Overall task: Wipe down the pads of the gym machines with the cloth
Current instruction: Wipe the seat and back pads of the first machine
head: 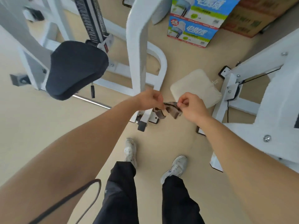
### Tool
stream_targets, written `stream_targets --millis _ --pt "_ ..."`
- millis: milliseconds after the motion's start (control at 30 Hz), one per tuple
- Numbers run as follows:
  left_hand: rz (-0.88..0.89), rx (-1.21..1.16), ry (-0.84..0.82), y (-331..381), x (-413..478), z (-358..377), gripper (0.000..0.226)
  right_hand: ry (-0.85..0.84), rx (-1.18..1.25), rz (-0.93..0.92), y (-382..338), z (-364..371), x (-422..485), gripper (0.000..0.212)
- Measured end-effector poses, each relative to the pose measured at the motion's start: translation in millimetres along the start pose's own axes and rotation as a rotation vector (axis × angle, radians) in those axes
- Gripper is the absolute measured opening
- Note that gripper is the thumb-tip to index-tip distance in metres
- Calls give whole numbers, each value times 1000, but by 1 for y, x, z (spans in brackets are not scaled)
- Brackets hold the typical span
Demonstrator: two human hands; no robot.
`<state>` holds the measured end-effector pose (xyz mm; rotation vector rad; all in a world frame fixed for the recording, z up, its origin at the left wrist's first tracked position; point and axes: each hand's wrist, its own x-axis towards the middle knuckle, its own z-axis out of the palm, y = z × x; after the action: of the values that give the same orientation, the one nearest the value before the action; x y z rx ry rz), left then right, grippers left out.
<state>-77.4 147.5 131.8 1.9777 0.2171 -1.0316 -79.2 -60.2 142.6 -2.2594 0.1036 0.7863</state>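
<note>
Curled fingers of the left hand (149, 99) and right hand (191, 106) pinch the crumpled brown cloth (169, 109) at its 2 ends, long axis left-right, sagging between. Black seat pad (72, 68) sits far left, cream pad (195, 86) right.

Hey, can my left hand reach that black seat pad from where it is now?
Probably yes. The left hand pinches the cloth with the right hand; the black seat pad lies to its left, open on the near side. Only the white upright stands close.
</note>
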Motion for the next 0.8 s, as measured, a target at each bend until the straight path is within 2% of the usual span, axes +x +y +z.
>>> stream_targets --millis 133,300,433,500,567,700,800 --pt "-31 -103 48 -17 -75 -46 14 -147 52 -35 -89 11 -30 17" --pt "-36 -282 146 -56 -149 -104 17 -230 29 -60 -201 54 -48 7" --pt "7 -336 63 -90 -177 -155 30 -240 23 -18 -269 105 -44 15" --pt "24 -284 59 -110 -182 -179 31 -255 34 1 -298 131 -40 23" --pt "8 -135 125 -129 -185 -200 28 -283 74 -4 -323 151 -35 32" --pt "-100 121 207 -172 -183 -230 33 -362 24 -12 -349 179 -19 53" --pt "-129 242 227 -195 -181 -243 27 -415 39 23 -347 193 0 55"
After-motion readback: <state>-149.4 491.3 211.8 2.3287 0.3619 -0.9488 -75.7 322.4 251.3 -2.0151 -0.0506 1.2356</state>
